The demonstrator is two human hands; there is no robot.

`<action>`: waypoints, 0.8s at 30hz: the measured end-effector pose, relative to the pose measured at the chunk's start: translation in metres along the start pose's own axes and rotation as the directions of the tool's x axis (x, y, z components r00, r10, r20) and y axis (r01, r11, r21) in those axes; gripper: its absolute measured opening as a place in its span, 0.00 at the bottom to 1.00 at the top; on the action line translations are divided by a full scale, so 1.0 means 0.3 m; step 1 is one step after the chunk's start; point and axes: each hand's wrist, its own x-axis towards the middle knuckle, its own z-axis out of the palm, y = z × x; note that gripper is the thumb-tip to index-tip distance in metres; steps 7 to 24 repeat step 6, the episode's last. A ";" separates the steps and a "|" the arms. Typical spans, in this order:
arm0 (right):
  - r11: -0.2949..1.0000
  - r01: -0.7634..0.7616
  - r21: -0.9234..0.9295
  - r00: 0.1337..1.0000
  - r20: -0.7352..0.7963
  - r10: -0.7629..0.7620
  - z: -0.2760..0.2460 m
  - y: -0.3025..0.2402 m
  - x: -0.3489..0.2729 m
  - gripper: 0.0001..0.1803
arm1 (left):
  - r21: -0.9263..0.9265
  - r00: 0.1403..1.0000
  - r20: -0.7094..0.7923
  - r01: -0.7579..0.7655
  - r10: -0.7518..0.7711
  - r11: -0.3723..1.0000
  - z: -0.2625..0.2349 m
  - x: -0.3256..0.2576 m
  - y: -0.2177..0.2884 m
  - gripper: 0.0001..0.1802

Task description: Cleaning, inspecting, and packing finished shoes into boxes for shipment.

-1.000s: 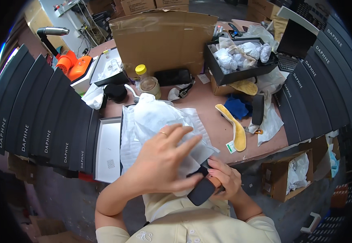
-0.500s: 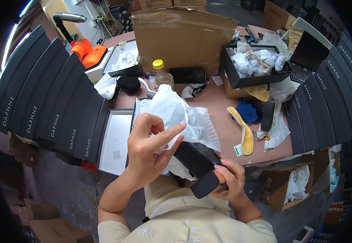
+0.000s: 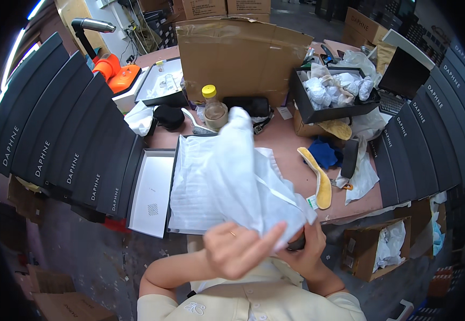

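Note:
A thin white wrapper [image 3: 243,160], blurred in places, stands over a black heeled shoe and hides nearly all of it. Only a dark bit of the shoe [image 3: 297,244] shows at the wrapper's lower right. My right hand [image 3: 309,247] grips the shoe there from below. My left hand [image 3: 231,249] is closed at the wrapper's near edge, its index finger reaching right across the material. Behind the hands, white tissue [image 3: 195,198] lines an open dark shoe box, and the white-lined lid [image 3: 152,187] lies to its left.
Dark shoe boxes [image 3: 34,117] rise on the left, others [image 3: 420,128] on the right. A yellow-capped bottle [image 3: 215,111] and a cardboard sheet [image 3: 237,59] stand behind. Yellow insole [image 3: 318,179], blue cloth [image 3: 324,153] and a box of crumpled paper [image 3: 337,101] sit at right.
The wrapper has come down over the shoe, whose black heel and shaft were bare before. My left hand has moved down and right toward my right hand. Tissue in the box is now uncovered.

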 end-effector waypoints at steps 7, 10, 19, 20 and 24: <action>0.982 -0.012 -0.187 0.995 0.099 0.031 -0.011 0.013 0.072 0.41 | -0.110 0.995 -0.061 0.076 -0.083 0.991 0.094 0.083 -0.030 0.19; 0.982 -0.012 -0.187 0.995 0.099 0.031 -0.011 0.013 0.072 0.41 | -0.110 0.995 -0.061 0.076 -0.083 0.991 0.094 0.083 -0.030 0.19; 0.982 -0.012 -0.187 0.995 0.099 0.031 -0.011 0.013 0.072 0.41 | -0.110 0.995 -0.061 0.076 -0.083 0.991 0.094 0.083 -0.030 0.19; 0.982 -0.012 -0.187 0.995 0.099 0.031 -0.011 0.013 0.072 0.41 | -0.110 0.995 -0.061 0.076 -0.083 0.991 0.094 0.083 -0.030 0.19; 0.982 -0.012 -0.187 0.995 0.099 0.031 -0.011 0.013 0.072 0.41 | -0.110 0.995 -0.061 0.076 -0.083 0.991 0.094 0.083 -0.030 0.19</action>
